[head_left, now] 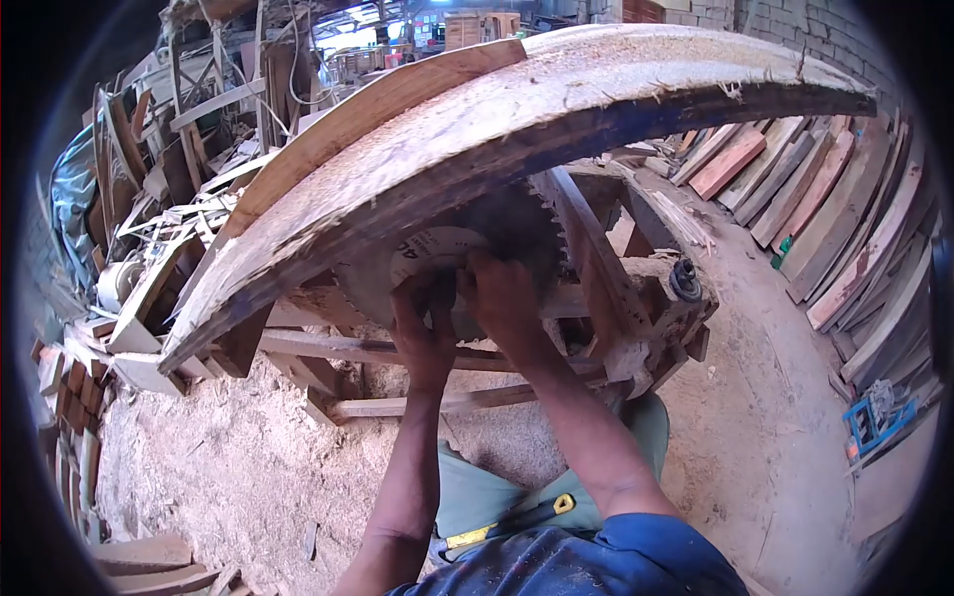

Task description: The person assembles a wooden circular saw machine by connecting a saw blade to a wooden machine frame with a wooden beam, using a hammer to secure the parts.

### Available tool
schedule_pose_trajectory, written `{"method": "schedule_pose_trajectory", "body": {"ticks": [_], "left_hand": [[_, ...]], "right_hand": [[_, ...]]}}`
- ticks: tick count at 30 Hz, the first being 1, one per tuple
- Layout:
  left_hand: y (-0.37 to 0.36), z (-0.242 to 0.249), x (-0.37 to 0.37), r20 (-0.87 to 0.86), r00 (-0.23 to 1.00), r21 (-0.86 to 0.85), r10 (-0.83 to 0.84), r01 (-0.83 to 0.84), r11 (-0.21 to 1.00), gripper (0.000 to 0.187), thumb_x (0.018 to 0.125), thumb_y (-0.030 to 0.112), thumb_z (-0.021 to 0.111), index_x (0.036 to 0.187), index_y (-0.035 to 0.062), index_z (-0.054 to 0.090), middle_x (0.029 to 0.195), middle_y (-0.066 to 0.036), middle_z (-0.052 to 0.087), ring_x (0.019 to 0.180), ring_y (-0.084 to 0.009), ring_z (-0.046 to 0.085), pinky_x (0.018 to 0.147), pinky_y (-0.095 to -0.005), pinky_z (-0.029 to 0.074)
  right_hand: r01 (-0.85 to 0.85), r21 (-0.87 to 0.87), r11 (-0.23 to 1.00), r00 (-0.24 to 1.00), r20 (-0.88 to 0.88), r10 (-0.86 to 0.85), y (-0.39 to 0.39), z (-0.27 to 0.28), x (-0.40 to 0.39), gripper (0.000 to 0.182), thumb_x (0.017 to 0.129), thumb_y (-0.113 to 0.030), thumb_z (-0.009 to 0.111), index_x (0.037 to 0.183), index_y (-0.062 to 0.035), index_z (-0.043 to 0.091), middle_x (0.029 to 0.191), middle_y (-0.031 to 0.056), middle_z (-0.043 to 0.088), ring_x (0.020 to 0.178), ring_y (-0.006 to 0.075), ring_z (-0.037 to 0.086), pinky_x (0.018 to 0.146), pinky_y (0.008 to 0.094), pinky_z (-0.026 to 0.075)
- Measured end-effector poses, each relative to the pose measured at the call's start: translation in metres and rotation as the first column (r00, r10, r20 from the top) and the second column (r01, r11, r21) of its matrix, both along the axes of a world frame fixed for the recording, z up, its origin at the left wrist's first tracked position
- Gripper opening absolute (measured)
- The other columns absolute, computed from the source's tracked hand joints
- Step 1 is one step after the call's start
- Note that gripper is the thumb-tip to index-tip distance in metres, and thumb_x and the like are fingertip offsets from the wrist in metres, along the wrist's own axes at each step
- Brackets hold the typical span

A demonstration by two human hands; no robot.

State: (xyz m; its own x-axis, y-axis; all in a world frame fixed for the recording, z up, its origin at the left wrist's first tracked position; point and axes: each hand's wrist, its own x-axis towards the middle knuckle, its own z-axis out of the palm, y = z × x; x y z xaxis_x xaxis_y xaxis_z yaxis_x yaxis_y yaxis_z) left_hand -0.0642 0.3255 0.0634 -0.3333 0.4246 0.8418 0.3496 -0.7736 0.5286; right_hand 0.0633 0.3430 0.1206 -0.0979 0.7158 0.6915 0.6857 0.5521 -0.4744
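A large round saw blade (373, 273) with a toothed edge stands upright under a tilted wooden board (417, 134). Both my hands are at the blade's centre, close together. My left hand (425, 328) has its fingers bent around something dark at the hub. Beside it on the right, my right hand (502, 298) is closed at the same spot, its fingertips in shadow. What they hold there is too dark to make out. A wooden frame (596, 258) surrounds the lower part of the blade.
Stacked planks (830, 199) lean along the right side. Scrap wood (189, 233) is heaped at the left. Sawdust (219, 457) covers the floor. A blue metal tool (878, 417) lies at the far right. A yellow and black tool (507, 521) rests across my lap.
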Motion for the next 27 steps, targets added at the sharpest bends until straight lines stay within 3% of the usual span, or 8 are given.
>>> {"method": "schedule_pose_trajectory", "body": {"ticks": [6,9,12,15,21,24,27], "left_hand": [[0.010,0.003,-0.013,-0.029,0.994,-0.068,0.102,-0.104,0.992,0.020,0.103,0.002,0.072,0.122,0.0016,0.065,0.108,-0.017,0.080,0.093,-0.0286,0.083,0.079,-0.0397,0.065],[0.005,0.016,-0.026,-0.130,0.987,-0.175,0.096,-0.118,0.977,0.021,0.102,0.006,0.076,0.120,0.0034,0.065,0.105,-0.018,0.079,0.091,-0.0324,0.082,0.074,-0.0429,0.065],[0.016,0.019,-0.038,-0.296,0.940,-0.174,0.168,-0.226,0.958,0.022,0.100,0.012,0.079,0.116,0.0053,0.065,0.100,-0.021,0.078,0.089,-0.0387,0.081,0.070,-0.0474,0.063],[0.017,0.024,-0.047,-0.370,0.921,-0.165,0.121,-0.193,0.967,0.024,0.099,0.016,0.081,0.114,0.0081,0.064,0.094,-0.021,0.077,0.087,-0.0435,0.078,0.068,-0.0520,0.062],[0.018,0.035,-0.055,-0.484,0.871,-0.190,0.085,-0.200,0.961,0.019,0.100,0.021,0.078,0.110,0.0088,0.067,0.088,-0.021,0.076,0.083,-0.0458,0.076,0.069,-0.0552,0.062],[0.018,0.035,-0.055,-0.492,0.867,-0.209,0.082,-0.209,0.955,0.016,0.100,0.018,0.079,0.105,0.0061,0.070,0.085,-0.021,0.076,0.080,-0.0402,0.079,0.066,-0.0478,0.060],[0.022,0.033,-0.055,-0.500,0.857,-0.148,0.121,-0.222,0.964,0.015,0.099,0.017,0.079,0.106,0.0063,0.071,0.083,-0.021,0.075,0.078,-0.0421,0.078,0.065,-0.0492,0.060]], "right_hand": [[0.014,0.030,0.999,0.998,0.065,-0.016,0.006,0.001,0.003,0.019,0.094,-0.020,0.079,0.095,-0.0037,0.070,0.084,0.0208,0.076,0.084,0.0441,0.077,0.075,0.0537,0.063],[0.040,-0.002,0.999,0.996,0.079,-0.040,0.006,0.000,0.001,0.019,0.094,-0.020,0.079,0.095,-0.0037,0.070,0.084,0.0210,0.076,0.085,0.0437,0.077,0.076,0.0533,0.063],[0.008,-0.013,1.000,0.998,0.070,-0.007,0.007,0.001,0.003,0.019,0.094,-0.020,0.079,0.096,-0.0041,0.070,0.085,0.0220,0.076,0.085,0.0437,0.077,0.076,0.0533,0.063],[-0.015,-0.016,1.000,0.999,0.038,0.015,0.007,0.003,0.005,0.018,0.094,-0.021,0.079,0.096,-0.0045,0.071,0.085,0.0223,0.076,0.084,0.0441,0.077,0.077,0.0537,0.063],[0.003,0.036,0.999,0.997,0.073,-0.006,-0.004,0.010,0.000,0.021,0.095,-0.016,0.077,0.112,-0.0060,0.068,0.089,0.0236,0.075,0.084,0.0491,0.075,0.076,0.0579,0.061],[-0.014,0.173,0.985,0.990,0.141,-0.011,0.006,0.002,-0.002,0.021,0.096,-0.013,0.075,0.114,-0.0065,0.066,0.089,0.0256,0.075,0.085,0.0514,0.074,0.076,0.0603,0.061],[-0.017,0.117,0.993,0.982,0.187,-0.005,0.006,0.005,0.000,0.019,0.097,-0.012,0.073,0.112,-0.0050,0.066,0.089,0.0271,0.074,0.086,0.0516,0.074,0.074,0.0612,0.061]]}}
